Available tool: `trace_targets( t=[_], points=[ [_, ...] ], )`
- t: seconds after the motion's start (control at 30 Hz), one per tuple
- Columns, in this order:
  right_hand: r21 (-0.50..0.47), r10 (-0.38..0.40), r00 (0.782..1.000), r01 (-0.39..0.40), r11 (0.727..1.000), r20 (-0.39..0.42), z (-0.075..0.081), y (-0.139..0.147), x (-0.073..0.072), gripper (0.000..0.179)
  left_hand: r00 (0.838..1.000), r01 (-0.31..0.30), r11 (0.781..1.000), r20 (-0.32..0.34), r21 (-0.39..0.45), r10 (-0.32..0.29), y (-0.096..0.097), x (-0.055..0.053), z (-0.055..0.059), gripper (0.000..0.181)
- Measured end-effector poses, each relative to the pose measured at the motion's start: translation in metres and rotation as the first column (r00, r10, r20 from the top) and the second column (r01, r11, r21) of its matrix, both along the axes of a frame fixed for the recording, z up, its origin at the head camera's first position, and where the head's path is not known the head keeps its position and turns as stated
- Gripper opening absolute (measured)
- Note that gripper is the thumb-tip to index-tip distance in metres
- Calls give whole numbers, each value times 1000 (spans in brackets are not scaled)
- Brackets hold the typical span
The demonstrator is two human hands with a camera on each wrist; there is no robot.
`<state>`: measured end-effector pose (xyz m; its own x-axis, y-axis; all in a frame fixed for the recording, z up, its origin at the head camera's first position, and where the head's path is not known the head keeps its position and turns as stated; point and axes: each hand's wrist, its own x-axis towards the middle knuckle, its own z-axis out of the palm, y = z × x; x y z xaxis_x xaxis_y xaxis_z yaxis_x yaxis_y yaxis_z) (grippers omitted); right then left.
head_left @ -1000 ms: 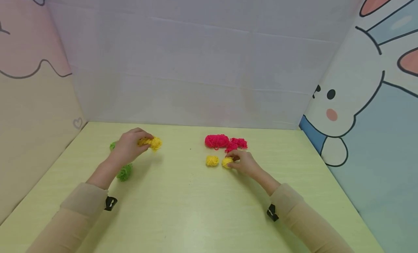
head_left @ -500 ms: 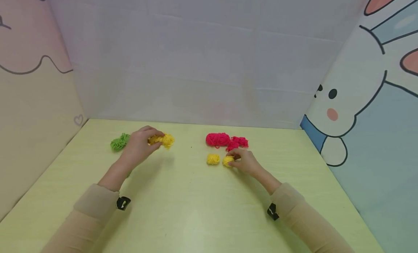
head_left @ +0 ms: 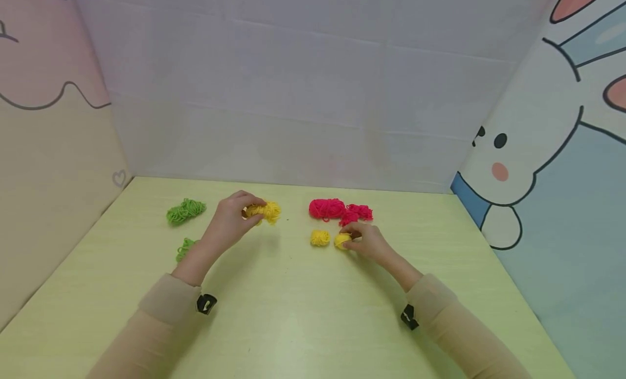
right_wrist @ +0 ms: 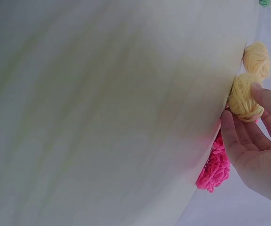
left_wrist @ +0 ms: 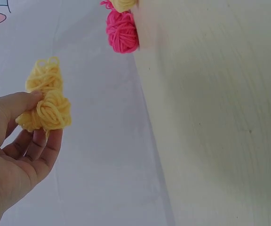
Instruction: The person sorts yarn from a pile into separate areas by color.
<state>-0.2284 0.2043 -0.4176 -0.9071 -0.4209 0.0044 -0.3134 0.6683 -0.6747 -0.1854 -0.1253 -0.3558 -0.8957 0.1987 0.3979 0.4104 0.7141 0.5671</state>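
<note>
Pale table [head_left: 293,314], white backdrop [head_left: 293,96], rabbit-print wall [head_left: 567,216]; left fingers [left_wrist: 54,146] pinch yellow bundle [left_wrist: 46,84], right fingers [right_wrist: 229,127] pinch yellow ball [right_wrist: 243,96].

In the head view the left wrist [head_left: 199,259] hides much of the lower green bundle [head_left: 183,249], and the left hand [head_left: 233,220] covers part of its yellow bundle [head_left: 270,211]. The right hand [head_left: 370,243] masks one side of the yellow ball [head_left: 340,241]. Both sleeves [head_left: 139,335] run off the bottom edge; the dark pieces [head_left: 206,303] at the cuffs are too small to tell. From the right wrist, fingers partly hide pink yarn [right_wrist: 214,168], and the top edge trims a green thing [right_wrist: 265,2] (barely a speck).
</note>
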Motion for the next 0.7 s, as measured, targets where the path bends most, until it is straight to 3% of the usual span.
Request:
trace_targets(
  t=[0.37,0.7],
  points=[
    [-8,17,1000,-17,1000,-14,0,1,0,26,998,43,999,45,21,-44,21,-5,-11,21],
    [5,9,1000,-9,1000,-7,0,-1,-2,25,989,42,999,138,21,-44,29,-13,-28,19]
  ],
)
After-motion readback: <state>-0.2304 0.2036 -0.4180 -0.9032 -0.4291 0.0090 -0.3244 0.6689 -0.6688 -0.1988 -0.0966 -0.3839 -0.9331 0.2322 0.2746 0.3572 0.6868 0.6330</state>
